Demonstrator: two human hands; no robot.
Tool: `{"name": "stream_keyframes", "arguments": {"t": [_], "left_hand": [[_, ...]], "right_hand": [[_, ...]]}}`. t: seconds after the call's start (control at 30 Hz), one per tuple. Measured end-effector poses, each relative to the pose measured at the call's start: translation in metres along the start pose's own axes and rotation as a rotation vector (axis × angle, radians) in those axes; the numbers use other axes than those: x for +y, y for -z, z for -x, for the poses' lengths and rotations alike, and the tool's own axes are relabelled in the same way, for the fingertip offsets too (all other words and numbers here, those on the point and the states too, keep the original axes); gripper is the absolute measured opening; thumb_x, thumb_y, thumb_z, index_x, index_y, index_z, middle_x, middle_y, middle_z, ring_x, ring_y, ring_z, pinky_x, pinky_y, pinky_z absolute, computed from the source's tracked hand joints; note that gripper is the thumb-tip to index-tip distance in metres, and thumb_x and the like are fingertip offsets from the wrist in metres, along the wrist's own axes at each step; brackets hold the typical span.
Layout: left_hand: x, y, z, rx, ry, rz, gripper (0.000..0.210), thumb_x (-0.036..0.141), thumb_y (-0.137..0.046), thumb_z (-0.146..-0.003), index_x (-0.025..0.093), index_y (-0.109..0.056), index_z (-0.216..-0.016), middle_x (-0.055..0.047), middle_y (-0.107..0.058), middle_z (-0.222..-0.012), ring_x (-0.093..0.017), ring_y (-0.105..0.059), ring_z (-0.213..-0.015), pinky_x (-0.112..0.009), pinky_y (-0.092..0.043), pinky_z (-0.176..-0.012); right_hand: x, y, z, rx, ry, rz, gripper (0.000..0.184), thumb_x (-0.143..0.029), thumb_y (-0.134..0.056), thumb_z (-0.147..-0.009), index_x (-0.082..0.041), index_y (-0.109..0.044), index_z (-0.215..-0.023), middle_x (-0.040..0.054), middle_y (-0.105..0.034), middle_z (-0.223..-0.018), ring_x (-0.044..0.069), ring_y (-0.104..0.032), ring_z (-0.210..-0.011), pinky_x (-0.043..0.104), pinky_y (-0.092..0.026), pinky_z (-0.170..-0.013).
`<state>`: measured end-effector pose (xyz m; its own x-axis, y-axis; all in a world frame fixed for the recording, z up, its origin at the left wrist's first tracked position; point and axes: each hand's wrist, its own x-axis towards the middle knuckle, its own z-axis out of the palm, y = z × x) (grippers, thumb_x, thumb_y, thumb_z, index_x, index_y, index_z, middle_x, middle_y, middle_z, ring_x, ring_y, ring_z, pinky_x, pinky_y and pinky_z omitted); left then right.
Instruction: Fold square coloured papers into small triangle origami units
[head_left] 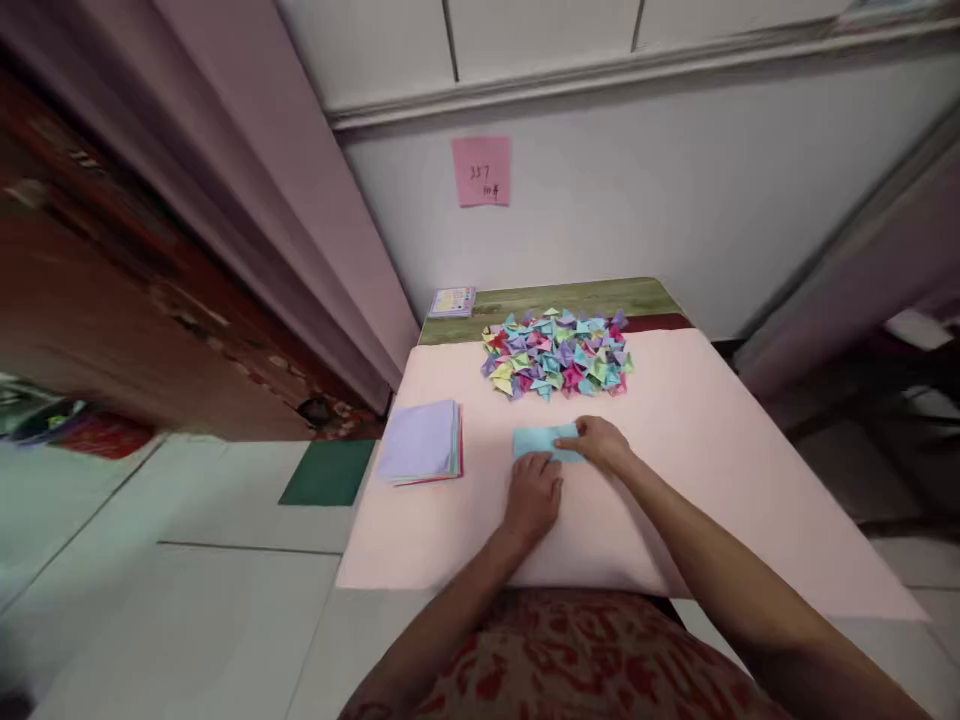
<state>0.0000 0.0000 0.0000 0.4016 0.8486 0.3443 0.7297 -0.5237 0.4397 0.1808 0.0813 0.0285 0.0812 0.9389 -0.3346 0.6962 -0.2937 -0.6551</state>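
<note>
Pale wall (600,200), pink-covered table (697,430), blue paper (529,440), perhaps curtain (862,290) at right

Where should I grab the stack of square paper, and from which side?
Probably pinch the stack of square paper by its right edge, coming from the right, where the left hand is nearer. It lies flat, and slightly offset sheet edges show along that side, giving something to catch.
</note>
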Motion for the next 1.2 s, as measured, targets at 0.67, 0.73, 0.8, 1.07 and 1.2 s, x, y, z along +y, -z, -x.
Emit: {"name": "stream_keyframes", "arguments": {"t": [0.67,0.73,0.8,1.07,1.2], "left_hand": [[-0.008,-0.005,-0.019,0.049,0.053,0.071,0.010,0.019,-0.057,-0.088,0.019,-0.066,-0.083,-0.005,-0.064,-0.085,-0.021,-0.053,-0.087,-0.035,-0.037,-0.080],[-0.007,-0.003,-0.020,0.045,0.088,0.122,0.010,0.019,-0.058,-0.087,0.019,-0.066,-0.081,-0.005,-0.064,-0.085,-0.020,-0.054,-0.087,-0.034,-0.037,-0.080],[-0.006,-0.002,-0.022,0.049,0.130,0.145,0.010,0.018,-0.059,-0.087,0.019,-0.065,-0.079,-0.004,-0.064,-0.084,-0.020,-0.054,-0.087,-0.034,-0.038,-0.080],[-0.006,-0.004,-0.027,0.059,0.201,0.148,0.009,0.018,-0.061,-0.084,0.019,-0.061,-0.076,-0.004,-0.063,-0.084,-0.021,-0.055,-0.087,-0.035,-0.040,-0.081],[-0.007,-0.006,-0.029,0.097,0.256,0.189,0.008,0.014,-0.064,-0.079,0.019,-0.062,-0.085,-0.004,-0.061,-0.090,-0.021,-0.056,-0.089,-0.035,-0.043,-0.081]], "right_hand": [[0.049,-0.010,0.063,0.272,0.326,-0.251,0.036,-0.036,-0.059,-0.079,-0.024,-0.065,-0.113,0.0058,-0.067,-0.107,0.012,-0.056,-0.058,0.028,-0.050,-0.061],[0.052,-0.008,0.062,0.209,0.449,-0.196,0.031,-0.031,-0.058,-0.079,-0.026,-0.068,-0.108,0.0057,-0.062,-0.118,0.009,-0.053,-0.054,0.028,-0.049,-0.061],[0.052,-0.009,0.062,0.141,0.507,-0.172,0.027,-0.030,-0.058,-0.080,-0.026,-0.070,-0.103,0.0050,-0.061,-0.121,0.008,-0.052,-0.053,0.027,-0.048,-0.060],[0.040,-0.017,0.061,0.280,0.340,-0.054,0.024,-0.046,-0.061,-0.082,-0.024,-0.070,-0.083,0.0035,-0.065,-0.110,0.010,-0.053,-0.056,0.027,-0.043,-0.057],[0.032,-0.021,0.057,0.367,0.208,0.022,0.021,-0.043,-0.059,-0.083,-0.024,-0.068,-0.079,0.0013,-0.066,-0.091,0.015,-0.058,-0.068,0.027,-0.039,-0.059]]}}
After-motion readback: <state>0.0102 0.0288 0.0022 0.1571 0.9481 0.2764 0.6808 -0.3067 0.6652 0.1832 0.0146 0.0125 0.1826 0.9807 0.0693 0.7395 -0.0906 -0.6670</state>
